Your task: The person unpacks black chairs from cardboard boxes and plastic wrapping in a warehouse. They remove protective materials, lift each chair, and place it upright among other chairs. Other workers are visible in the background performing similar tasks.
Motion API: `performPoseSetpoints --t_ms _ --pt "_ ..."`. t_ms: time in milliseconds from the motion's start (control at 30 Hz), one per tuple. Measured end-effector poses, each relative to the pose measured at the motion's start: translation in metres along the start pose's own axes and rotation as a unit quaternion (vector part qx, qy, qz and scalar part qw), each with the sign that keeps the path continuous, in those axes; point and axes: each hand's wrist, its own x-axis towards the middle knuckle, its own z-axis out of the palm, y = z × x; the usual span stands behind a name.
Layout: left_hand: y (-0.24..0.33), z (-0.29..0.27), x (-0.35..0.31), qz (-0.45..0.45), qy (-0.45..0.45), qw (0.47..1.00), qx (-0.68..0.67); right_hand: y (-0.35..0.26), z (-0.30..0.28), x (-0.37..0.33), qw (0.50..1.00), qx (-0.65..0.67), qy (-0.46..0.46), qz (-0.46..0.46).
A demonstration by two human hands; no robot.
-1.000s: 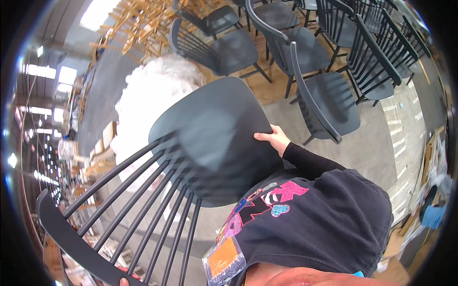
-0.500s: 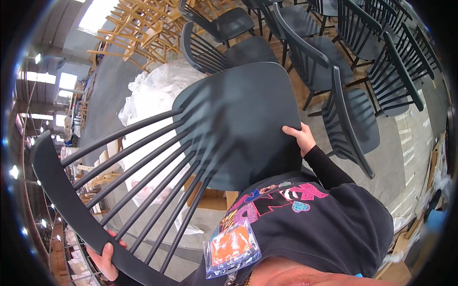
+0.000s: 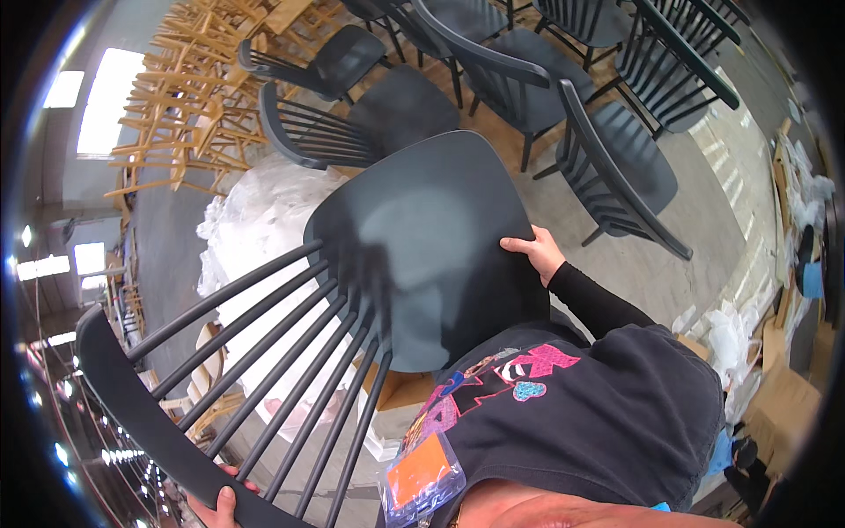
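Note:
A dark grey spindle-back chair [image 3: 431, 229] is held up in front of my body, its seat facing me and its back pointing to the lower left. My left hand [image 3: 225, 508] is closed around the curved top rail [image 3: 132, 409], thumb on the near face. On the other side my right hand [image 3: 535, 253] grips the seat's right edge, thumb on top and fingers hidden beneath. Several long spindles [image 3: 255, 343] run between rail and seat. The chair's legs are out of sight.
Several matching dark chairs [image 3: 616, 167] stand close together ahead and to the right. Stacked light-wood chair frames [image 3: 202, 97] rise at the far left. Crumpled white plastic wrapping [image 3: 255, 220] lies beyond the held chair. Cardboard [image 3: 779, 405] and more plastic [image 3: 732, 343] are at the right.
The view has turned to the right, so the surrounding chairs have shifted left. Both hands keep their hold, and the chair has moved slightly with me.

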Motion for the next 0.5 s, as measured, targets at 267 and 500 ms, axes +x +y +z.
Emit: performPoseSetpoints --t_ms 267,500 --pt "-0.138 0.029 0.119 -0.045 -0.078 0.993 -0.073 0.062 -0.028 0.051 0.989 -0.105 0.096 0.045" --pt "-0.223 0.145 0.185 -0.094 -0.112 0.982 -0.118 0.107 -0.087 0.158 0.979 -0.157 0.117 0.063"
